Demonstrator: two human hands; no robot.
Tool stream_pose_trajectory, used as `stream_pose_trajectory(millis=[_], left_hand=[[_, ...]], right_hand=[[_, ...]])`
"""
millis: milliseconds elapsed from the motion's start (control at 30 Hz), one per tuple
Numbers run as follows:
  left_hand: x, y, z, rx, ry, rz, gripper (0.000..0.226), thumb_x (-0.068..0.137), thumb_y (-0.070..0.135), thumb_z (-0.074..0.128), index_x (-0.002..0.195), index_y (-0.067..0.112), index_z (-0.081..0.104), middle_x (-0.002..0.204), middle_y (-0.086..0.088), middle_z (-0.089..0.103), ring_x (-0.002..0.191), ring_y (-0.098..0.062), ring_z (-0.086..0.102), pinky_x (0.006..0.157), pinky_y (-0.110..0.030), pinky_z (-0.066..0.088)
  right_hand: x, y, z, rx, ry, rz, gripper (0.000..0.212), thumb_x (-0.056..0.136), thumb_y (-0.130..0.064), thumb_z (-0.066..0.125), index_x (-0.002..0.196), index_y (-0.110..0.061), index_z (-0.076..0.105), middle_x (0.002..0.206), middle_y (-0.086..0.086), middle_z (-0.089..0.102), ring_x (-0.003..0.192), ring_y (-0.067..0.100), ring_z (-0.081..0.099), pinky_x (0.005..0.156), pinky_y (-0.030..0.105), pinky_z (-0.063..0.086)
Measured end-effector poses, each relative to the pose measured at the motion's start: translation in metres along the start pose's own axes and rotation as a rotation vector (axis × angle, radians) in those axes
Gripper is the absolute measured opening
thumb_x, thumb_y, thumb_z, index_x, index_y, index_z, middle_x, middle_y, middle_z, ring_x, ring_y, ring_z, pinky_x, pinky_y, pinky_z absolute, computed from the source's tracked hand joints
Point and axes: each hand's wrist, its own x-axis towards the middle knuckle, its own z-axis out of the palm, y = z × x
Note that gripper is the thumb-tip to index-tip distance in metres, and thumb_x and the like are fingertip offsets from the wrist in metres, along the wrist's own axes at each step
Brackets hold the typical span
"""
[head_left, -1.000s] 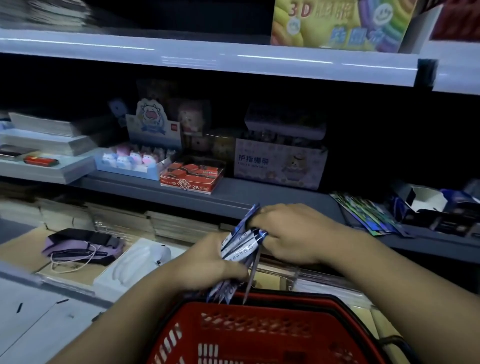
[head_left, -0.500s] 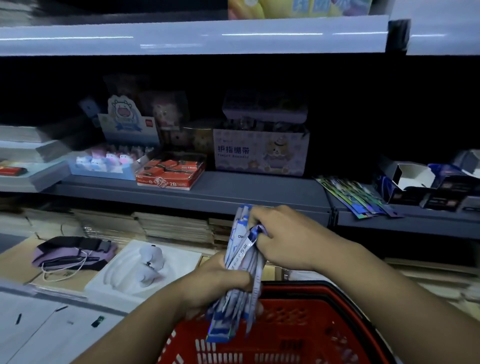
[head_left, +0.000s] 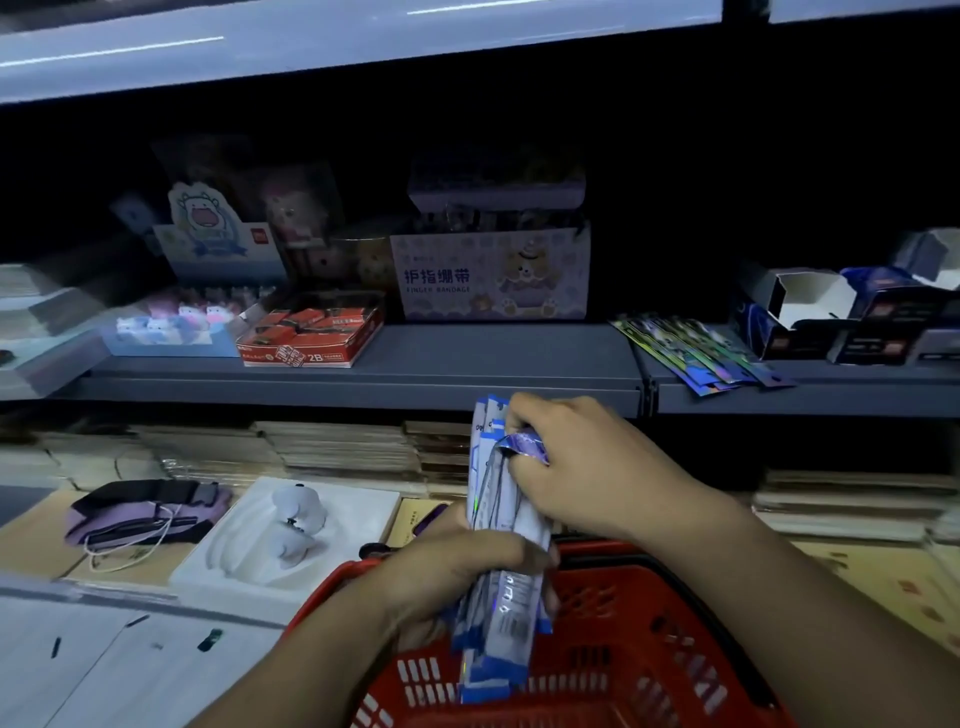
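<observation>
A bundle of long blue-and-white pen packets (head_left: 501, 613) stands nearly upright over a red shopping basket (head_left: 649, 670). My left hand (head_left: 452, 577) grips the bundle around its middle. My right hand (head_left: 576, 467) pinches the packets' top ends, with a shiny purple packet bent under its fingers. Both hands hover in front of the grey shelf (head_left: 415, 358).
On the shelf stand a red 2B box (head_left: 311, 338), a finger bandage box (head_left: 493, 275), a tray of small figures (head_left: 171, 327), flat packets (head_left: 701, 353) and open dark boxes (head_left: 841, 317). Below lie stacked notebooks (head_left: 337, 441), a white tray (head_left: 291, 535) and a purple pouch (head_left: 145, 512).
The bundle has swung from slanted to nearly upright in my hands. The camera has tilted down and right, so the basket fills more of the view.
</observation>
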Motion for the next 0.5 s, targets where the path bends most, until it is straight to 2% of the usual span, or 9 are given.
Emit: stream_pose_trajectory(millis=[100,167,233,267,300,367,433,500], left_hand=[[0.000,-0.002,0.003,-0.006,0.064,0.053,0.035,0.069,-0.001,0.060,0.104,-0.004,0.063,0.087,-0.022,0.074,0.059,-0.030,0.067,0.058,-0.034,0.056],[0.001,-0.001,0.003,-0.016,0.167,0.089,0.032,0.069,0.001,0.060,0.100,-0.005,0.063,0.081,-0.023,0.071,0.060,-0.032,0.067,0.058,-0.036,0.057],[0.004,0.006,0.003,-0.021,0.292,0.145,0.021,0.071,0.000,0.064,0.091,-0.005,0.066,0.072,-0.025,0.066,0.059,-0.033,0.067,0.059,-0.035,0.058],[0.004,0.011,0.002,-0.048,0.355,0.180,0.014,0.076,-0.004,0.066,0.089,-0.004,0.066,0.071,-0.026,0.066,0.058,-0.032,0.068,0.058,-0.034,0.058],[0.005,0.017,0.001,-0.103,0.409,0.220,0.008,0.082,-0.009,0.065,0.088,-0.004,0.066,0.072,-0.026,0.067,0.058,-0.031,0.069,0.057,-0.033,0.059],[0.007,0.030,-0.004,-0.248,0.484,0.316,0.014,0.089,-0.015,0.058,0.088,-0.002,0.065,0.073,-0.021,0.071,0.063,-0.028,0.073,0.061,-0.034,0.062],[0.007,0.042,-0.007,-0.367,0.513,0.422,0.018,0.090,-0.016,0.057,0.088,0.001,0.063,0.072,-0.012,0.072,0.072,-0.026,0.076,0.069,-0.036,0.063],[0.005,0.048,-0.007,-0.410,0.511,0.505,0.023,0.090,-0.017,0.056,0.085,0.005,0.063,0.071,-0.006,0.070,0.077,-0.026,0.077,0.073,-0.038,0.063]], right_hand=[[0.000,0.005,0.005,0.168,0.039,-0.003,0.018,0.088,-0.030,0.055,0.103,-0.036,0.048,0.087,-0.005,0.063,0.077,0.023,0.060,0.064,0.037,0.048],[0.001,0.009,0.007,0.279,0.096,0.006,0.039,0.090,-0.031,0.060,0.124,-0.041,0.042,0.098,-0.008,0.065,0.075,0.012,0.061,0.067,0.034,0.049],[0.003,0.009,0.010,0.451,0.179,0.074,0.055,0.093,-0.034,0.067,0.138,-0.042,0.038,0.104,-0.011,0.063,0.072,0.005,0.062,0.068,0.023,0.049],[0.003,0.007,0.014,0.598,0.239,0.138,0.053,0.094,-0.034,0.069,0.138,-0.039,0.042,0.107,-0.010,0.065,0.075,0.006,0.066,0.074,0.025,0.052],[0.002,0.003,0.018,0.777,0.310,0.228,0.044,0.095,-0.034,0.068,0.134,-0.033,0.049,0.109,-0.005,0.068,0.081,0.010,0.070,0.082,0.032,0.055],[0.001,-0.003,0.030,1.153,0.368,0.483,0.021,0.100,-0.031,0.061,0.118,-0.021,0.059,0.111,0.007,0.073,0.091,0.022,0.074,0.087,0.045,0.057],[-0.002,-0.010,0.043,1.477,0.281,0.739,0.027,0.102,-0.035,0.055,0.112,-0.011,0.062,0.112,0.017,0.072,0.096,0.033,0.073,0.083,0.049,0.058],[-0.002,-0.019,0.052,1.770,0.164,0.930,0.045,0.102,-0.043,0.052,0.118,-0.002,0.060,0.112,0.025,0.069,0.098,0.041,0.070,0.079,0.053,0.057]])
